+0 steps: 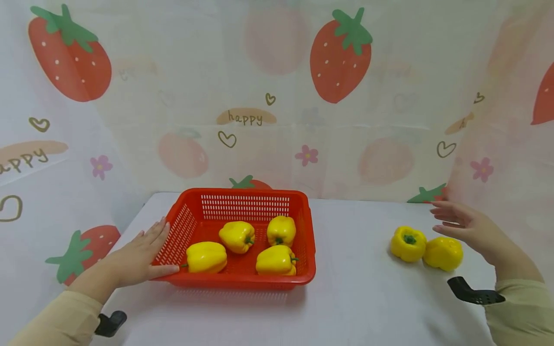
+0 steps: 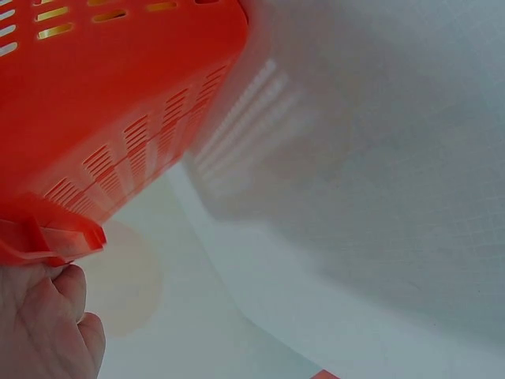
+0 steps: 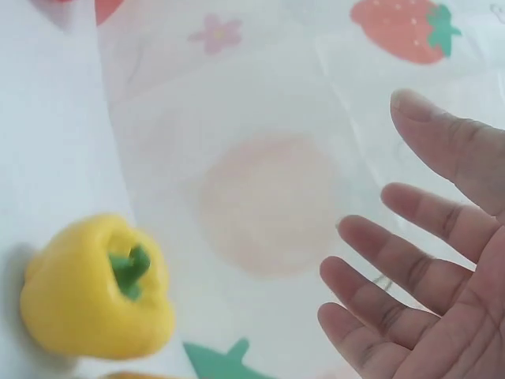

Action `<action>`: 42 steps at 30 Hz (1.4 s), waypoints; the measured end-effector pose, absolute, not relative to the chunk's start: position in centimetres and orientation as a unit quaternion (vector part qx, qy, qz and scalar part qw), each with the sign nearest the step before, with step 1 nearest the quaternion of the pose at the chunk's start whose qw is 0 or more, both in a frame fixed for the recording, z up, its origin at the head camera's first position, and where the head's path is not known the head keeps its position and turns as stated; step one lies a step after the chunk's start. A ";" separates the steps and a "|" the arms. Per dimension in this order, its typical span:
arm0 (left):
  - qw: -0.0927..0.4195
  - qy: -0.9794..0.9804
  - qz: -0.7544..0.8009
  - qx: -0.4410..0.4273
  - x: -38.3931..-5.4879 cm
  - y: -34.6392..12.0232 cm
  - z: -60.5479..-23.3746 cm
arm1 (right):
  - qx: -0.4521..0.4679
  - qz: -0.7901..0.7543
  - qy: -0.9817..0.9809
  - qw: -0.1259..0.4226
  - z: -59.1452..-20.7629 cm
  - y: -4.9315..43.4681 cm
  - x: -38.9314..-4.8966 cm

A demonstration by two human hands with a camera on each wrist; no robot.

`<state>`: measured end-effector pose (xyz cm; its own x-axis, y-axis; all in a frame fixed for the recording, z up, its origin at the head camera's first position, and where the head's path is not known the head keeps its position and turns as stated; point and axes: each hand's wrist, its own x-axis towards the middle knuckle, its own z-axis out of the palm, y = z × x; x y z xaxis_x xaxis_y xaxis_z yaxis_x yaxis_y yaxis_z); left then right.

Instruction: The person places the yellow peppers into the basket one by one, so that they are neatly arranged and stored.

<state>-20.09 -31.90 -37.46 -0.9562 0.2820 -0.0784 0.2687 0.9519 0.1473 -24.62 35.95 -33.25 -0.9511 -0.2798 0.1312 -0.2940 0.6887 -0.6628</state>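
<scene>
- Blocky yellow peppers (image 1: 207,257), apparently mid-loading into red plastic basket (image 1: 242,283).
- Left hand (image 1: 134,258) flat on nine-o'clock rim (image 1: 175,210); right hand (image 1: 473,230) empty, spread.
- Likely next: grip three-o'clock pepper (image 1: 444,254).

In the head view, we lost the undersides of the two front peppers (image 1: 206,258) behind the near rim of the red basket (image 1: 233,281), and the left fingers (image 1: 160,234) covered part of its left edge. The left wrist view cut the basket off above and at left, leaving us yellow slivers (image 2: 55,31) through its slots. From the right wrist, we saw only a strip of another pepper (image 3: 142,376) along the bottom.
</scene>
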 end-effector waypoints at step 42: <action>0.050 0.986 0.077 0.138 -19.9 -31.9 -37.3 | 0.000 0.464 -0.880 -0.098 -42.2 41.9 -25.1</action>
<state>-19.86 -31.89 -37.32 -0.9571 0.2792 -0.0772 0.2638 0.9502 0.1657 -25.11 41.93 -42.19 -0.9808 -0.0916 -0.1723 0.0904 0.5690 -0.8174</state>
